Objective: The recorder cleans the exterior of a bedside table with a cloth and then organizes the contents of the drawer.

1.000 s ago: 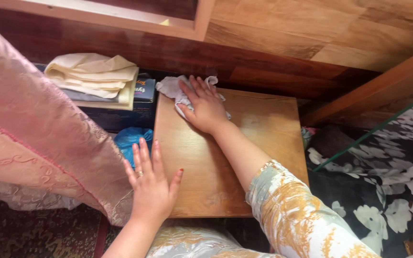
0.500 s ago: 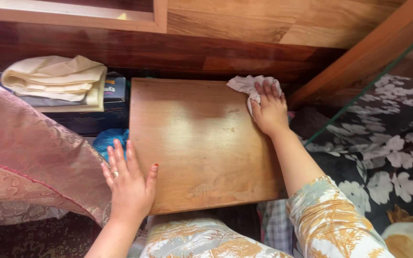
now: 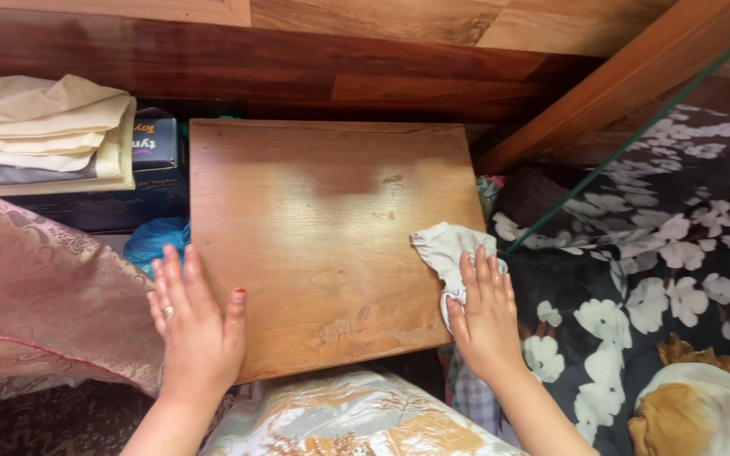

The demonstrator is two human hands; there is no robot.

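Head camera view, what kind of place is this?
Probably a room in a home, perhaps a bedroom: a small wooden tabletop stands by a floral blanket, folded cream cloths and pink embroidered fabric.

The wooden board [image 3: 323, 245] looks smooth, with a soft sheen and dull scuffed patches. The white rag [image 3: 445, 253] is limp, matt cloth. The pink fabric [image 3: 44, 295] is shiny, embossed.
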